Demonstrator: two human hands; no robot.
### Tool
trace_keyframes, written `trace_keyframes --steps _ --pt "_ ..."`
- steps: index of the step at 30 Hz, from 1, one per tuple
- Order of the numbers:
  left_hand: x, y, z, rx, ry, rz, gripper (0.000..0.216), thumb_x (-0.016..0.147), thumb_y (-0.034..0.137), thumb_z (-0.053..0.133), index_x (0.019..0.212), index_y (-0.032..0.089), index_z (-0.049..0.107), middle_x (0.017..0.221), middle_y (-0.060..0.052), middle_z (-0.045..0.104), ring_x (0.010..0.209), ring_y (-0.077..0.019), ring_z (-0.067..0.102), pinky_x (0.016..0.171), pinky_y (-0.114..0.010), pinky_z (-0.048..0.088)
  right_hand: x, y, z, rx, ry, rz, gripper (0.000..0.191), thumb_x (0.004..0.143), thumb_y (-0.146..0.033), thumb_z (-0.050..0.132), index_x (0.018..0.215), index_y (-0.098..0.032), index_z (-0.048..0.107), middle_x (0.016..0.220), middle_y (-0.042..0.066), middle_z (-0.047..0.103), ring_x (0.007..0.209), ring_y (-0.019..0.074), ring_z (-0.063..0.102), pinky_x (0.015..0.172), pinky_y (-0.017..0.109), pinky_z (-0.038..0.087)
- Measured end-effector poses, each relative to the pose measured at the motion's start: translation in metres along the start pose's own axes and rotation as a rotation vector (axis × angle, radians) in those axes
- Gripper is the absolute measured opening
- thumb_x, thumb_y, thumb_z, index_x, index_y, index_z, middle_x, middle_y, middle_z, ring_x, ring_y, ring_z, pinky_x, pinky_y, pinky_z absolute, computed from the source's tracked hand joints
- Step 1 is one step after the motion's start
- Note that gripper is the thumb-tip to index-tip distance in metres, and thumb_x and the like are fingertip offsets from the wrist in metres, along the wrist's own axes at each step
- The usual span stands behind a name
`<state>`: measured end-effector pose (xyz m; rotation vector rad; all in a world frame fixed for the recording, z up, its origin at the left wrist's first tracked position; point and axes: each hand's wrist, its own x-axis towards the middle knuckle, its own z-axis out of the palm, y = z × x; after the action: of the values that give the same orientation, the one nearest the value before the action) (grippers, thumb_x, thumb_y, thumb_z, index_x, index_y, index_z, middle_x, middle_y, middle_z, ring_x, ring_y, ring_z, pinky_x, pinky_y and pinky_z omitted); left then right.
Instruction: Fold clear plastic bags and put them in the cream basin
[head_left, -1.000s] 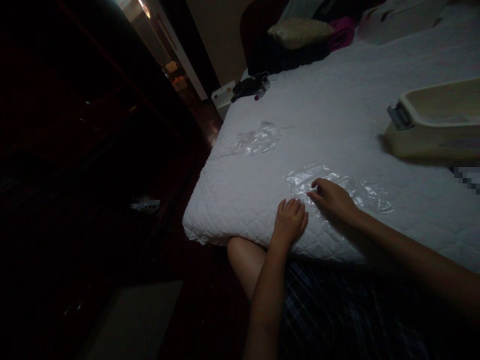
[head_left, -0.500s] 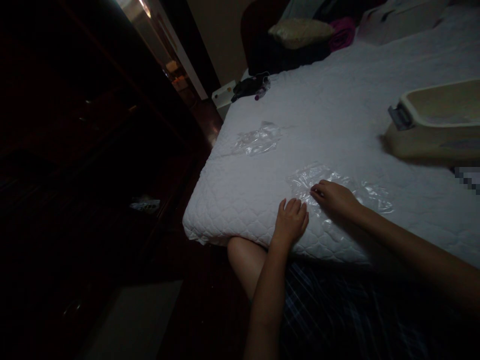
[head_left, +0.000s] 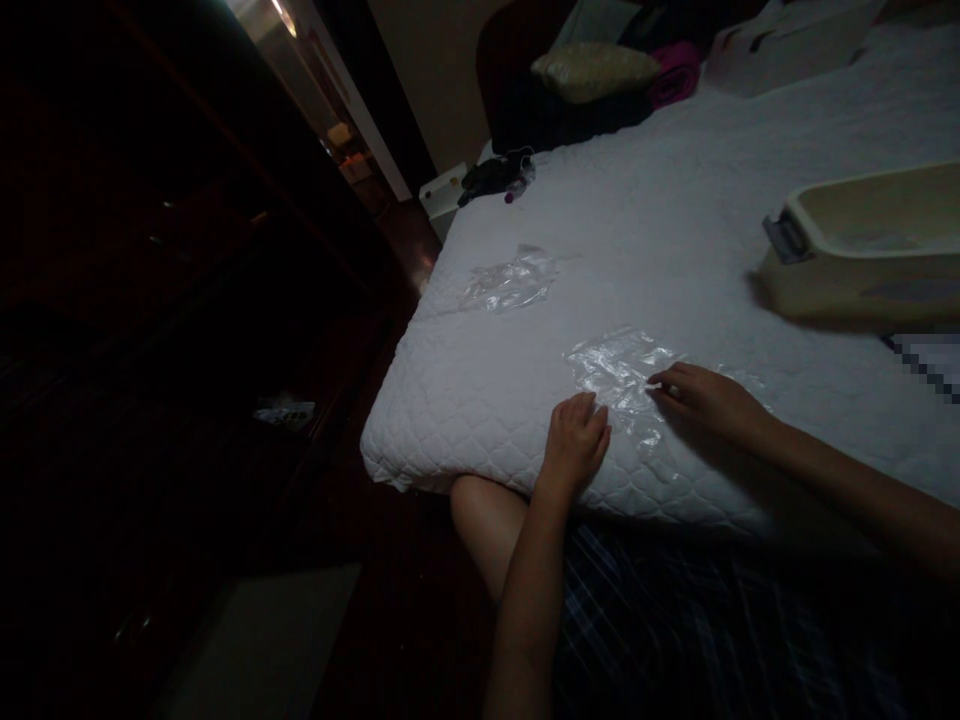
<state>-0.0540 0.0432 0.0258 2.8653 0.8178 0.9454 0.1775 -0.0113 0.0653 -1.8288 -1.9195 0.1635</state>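
A crinkled clear plastic bag [head_left: 619, 370] lies on the white quilted bed cover [head_left: 450, 400], close to the bed's near edge. My right hand [head_left: 709, 402] is over its right side, thumb and fingertips pinched on a bit of the film. At the bag's lower left corner, my left hand [head_left: 576, 438] rests palm down with its fingers stretched out, the fingertips touching the bag's edge or just beside it. Part of the bag is hidden under my right hand and forearm. Farther back on the bed is a second clear plastic bag [head_left: 514, 280], touched by neither hand.
To the right stands a cream plastic bin [head_left: 862, 285] with a grey latch. Another pale box [head_left: 795, 50], a yellowish pillow [head_left: 596, 72] and a rolled magenta cloth [head_left: 675, 75] are at the back. Dark furniture fills the left. My bent knee [head_left: 487, 525] touches the bed's edge.
My right hand has moved right along the bag, drawing the pinched film with it. The fingers of my left hand have come closer together. The view has shifted slightly.
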Motion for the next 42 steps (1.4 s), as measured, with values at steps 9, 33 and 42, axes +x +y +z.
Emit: trace_keyframes --steps 9,33,42 --pt "0.000 0.007 0.011 0.018 0.021 0.035 0.020 0.090 0.017 0.054 0.109 0.016 0.061 0.113 -0.010 0.066 0.111 -0.0224 0.059 0.098 -0.041 0.047 -0.034 0.010 0.008 -0.020 -0.042 -0.332 0.030 0.092 -0.026 0.044 0.111 -0.021 0.066 0.104 0.011 0.068 0.090 0.0226 0.063 0.077 0.038 0.049" --pt "0.008 0.010 0.017 -0.038 0.016 0.043 0.017 0.092 0.023 0.054 0.106 0.019 0.064 0.108 -0.007 0.069 0.110 -0.0188 0.059 0.098 -0.040 0.045 -0.039 0.000 0.013 0.047 -0.017 -0.306 0.027 0.091 -0.030 0.045 0.102 -0.021 0.067 0.095 0.010 0.071 0.088 0.0240 0.065 0.079 0.041 0.049" --pt "0.010 0.013 0.013 -0.065 -0.002 0.035 0.016 0.092 0.030 0.056 0.092 0.018 0.066 0.103 -0.005 0.069 0.108 -0.0192 0.060 0.099 -0.041 0.045 -0.034 -0.008 0.009 0.138 -0.105 -0.200 0.036 0.095 -0.042 0.038 0.089 -0.024 0.069 0.087 0.007 0.072 0.083 0.0239 0.065 0.078 0.042 0.047"
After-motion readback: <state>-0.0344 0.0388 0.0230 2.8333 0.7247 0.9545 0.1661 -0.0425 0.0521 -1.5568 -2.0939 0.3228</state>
